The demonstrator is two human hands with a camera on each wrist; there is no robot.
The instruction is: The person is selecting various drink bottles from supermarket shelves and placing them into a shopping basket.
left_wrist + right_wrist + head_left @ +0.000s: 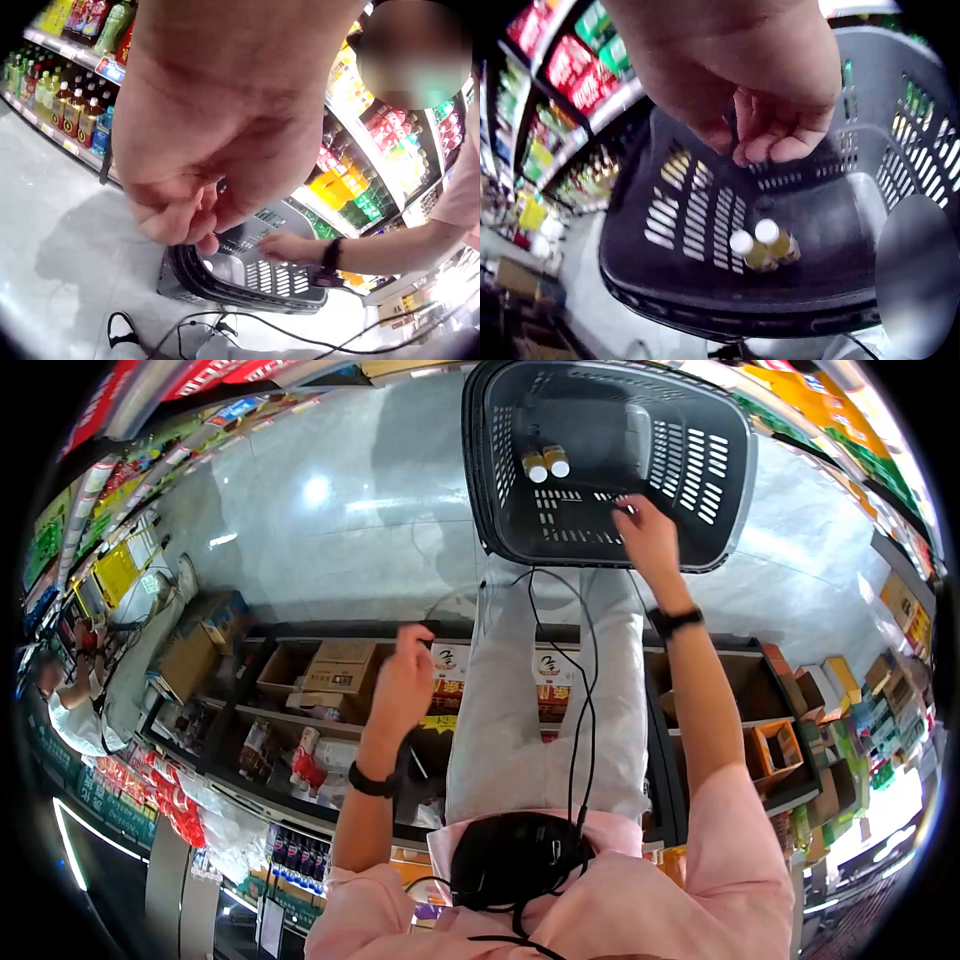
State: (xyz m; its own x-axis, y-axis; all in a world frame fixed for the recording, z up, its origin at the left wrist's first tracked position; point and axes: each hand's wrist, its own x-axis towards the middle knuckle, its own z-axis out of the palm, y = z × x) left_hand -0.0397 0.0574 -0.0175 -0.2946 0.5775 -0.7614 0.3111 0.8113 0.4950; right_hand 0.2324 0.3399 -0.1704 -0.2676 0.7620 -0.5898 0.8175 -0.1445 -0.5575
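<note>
A black shopping basket [598, 422] with slotted walls stands on the floor in front of the person's feet. Inside it are two small bottles [760, 260] with white caps and yellowish contents, side by side near one wall. The right hand [652, 542] hovers over the near side of the basket, fingers loosely bent. In the right wrist view that hand appears above the bottles, apart from them and with nothing in its fingers. Away to the left of the basket, the left hand [403, 682] is raised in the air. Its fingers curl loosely, holding nothing.
Black cables [590, 690] hang down over the person's trousers. Drink shelves [75, 112] with many bottles line the aisle. Behind the person is a low dark shelf with cardboard boxes [340, 668]. Another person [80, 700] is at the far left.
</note>
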